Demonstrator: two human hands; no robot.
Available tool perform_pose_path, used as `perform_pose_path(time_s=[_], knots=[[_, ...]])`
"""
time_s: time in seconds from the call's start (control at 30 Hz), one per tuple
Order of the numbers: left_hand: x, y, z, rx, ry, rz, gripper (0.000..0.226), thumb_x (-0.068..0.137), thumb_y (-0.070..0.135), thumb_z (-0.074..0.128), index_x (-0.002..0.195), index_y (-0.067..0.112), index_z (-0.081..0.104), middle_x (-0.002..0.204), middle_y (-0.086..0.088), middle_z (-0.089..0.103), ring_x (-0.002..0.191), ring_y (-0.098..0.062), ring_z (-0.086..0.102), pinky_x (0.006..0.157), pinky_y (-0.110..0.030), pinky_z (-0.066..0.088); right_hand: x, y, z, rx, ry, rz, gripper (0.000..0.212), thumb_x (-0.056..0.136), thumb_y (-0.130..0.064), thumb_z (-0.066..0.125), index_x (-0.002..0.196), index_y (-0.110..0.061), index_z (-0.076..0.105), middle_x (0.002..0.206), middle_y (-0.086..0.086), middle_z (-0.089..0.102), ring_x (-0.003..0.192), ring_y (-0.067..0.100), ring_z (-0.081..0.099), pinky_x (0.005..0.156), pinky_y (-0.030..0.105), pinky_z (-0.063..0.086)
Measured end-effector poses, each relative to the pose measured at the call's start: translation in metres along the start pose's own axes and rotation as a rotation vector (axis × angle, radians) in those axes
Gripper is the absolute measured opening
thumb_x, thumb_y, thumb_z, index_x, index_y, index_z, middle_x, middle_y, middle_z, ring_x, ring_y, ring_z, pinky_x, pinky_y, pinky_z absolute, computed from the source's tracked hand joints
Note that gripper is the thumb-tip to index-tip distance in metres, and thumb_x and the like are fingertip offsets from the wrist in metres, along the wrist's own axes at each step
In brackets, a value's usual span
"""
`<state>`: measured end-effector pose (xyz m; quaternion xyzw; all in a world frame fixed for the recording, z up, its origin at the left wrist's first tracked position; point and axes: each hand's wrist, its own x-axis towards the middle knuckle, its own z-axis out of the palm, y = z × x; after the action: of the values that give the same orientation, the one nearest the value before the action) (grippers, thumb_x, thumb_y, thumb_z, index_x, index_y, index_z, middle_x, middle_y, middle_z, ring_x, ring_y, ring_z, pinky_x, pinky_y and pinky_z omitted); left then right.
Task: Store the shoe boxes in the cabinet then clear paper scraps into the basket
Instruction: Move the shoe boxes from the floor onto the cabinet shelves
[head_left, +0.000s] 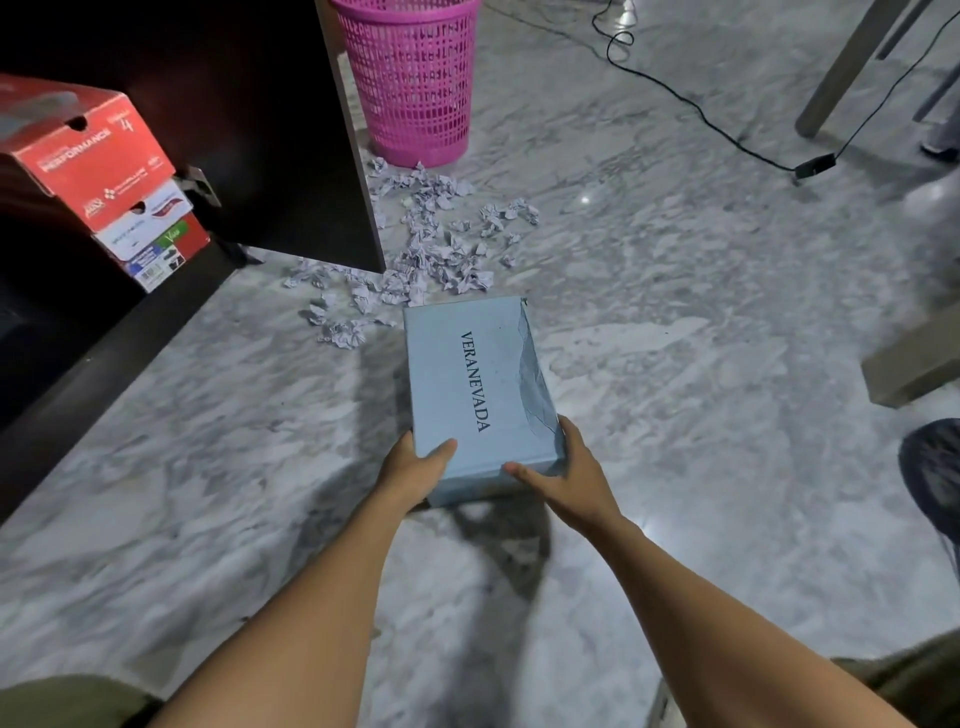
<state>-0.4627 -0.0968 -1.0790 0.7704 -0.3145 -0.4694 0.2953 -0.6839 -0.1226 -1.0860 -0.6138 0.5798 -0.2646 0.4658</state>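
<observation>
**Blue shoe box gripped at its near end on a marble floor**

The grey marble floor (675, 364) fills the frame. A dark cabinet (249, 104) occupies the upper left, with a pink basket (415, 83) just beside it at top centre. The blue shoe box (467, 384), lid closed, lies at frame centre. Two stacked shoe boxes (104, 176) sit inside the cabinet at left. Crumpled paper scraps (431, 249) litter the floor between basket and blue box. The left hand (415, 467) and right hand (571, 473) clasp the blue box's near corners, thumbs on the lid.
</observation>
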Motion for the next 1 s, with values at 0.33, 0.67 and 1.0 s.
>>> perform_pose_path(time_s=[0.33, 0.67, 1.0], knots=[[-0.024, 0.01, -0.04, -0.207, 0.234, 0.046, 0.033, 0.087, 0.037, 0.066, 0.118, 0.029, 0.055, 0.11, 0.004, 0.064, 0.097, -0.02, 0.063, 0.085, -0.04, 0.057, 0.029, -0.05, 0.016, -0.057, -0.069, -0.184, 0.093, 0.064, -0.061, 0.083, 0.14, -0.033, 0.039, 0.133, -0.017, 0.055, 0.117, 0.005, 0.056, 0.096, 0.027, 0.049], [-0.052, 0.041, -0.116, -0.315, 0.455, 0.207, 0.038, 0.075, 0.052, 0.064, 0.108, 0.034, 0.058, 0.107, 0.01, 0.068, 0.098, -0.016, 0.065, 0.086, -0.037, 0.055, 0.048, -0.148, 0.038, 0.028, -0.122, -0.382, 0.103, 0.059, -0.067, 0.083, 0.145, -0.036, 0.035, 0.135, -0.015, 0.054, 0.122, 0.009, 0.055, 0.1, 0.032, 0.049], [-0.09, 0.145, -0.197, -0.328, 0.721, 0.592, 0.036, 0.079, 0.041, 0.065, 0.114, 0.034, 0.062, 0.112, 0.008, 0.068, 0.105, -0.011, 0.063, 0.097, -0.037, 0.05, 0.063, -0.279, 0.029, 0.195, -0.074, -0.636, 0.101, 0.065, -0.045, 0.088, 0.148, -0.025, 0.036, 0.136, -0.014, 0.049, 0.117, -0.006, 0.049, 0.099, 0.014, 0.045]])
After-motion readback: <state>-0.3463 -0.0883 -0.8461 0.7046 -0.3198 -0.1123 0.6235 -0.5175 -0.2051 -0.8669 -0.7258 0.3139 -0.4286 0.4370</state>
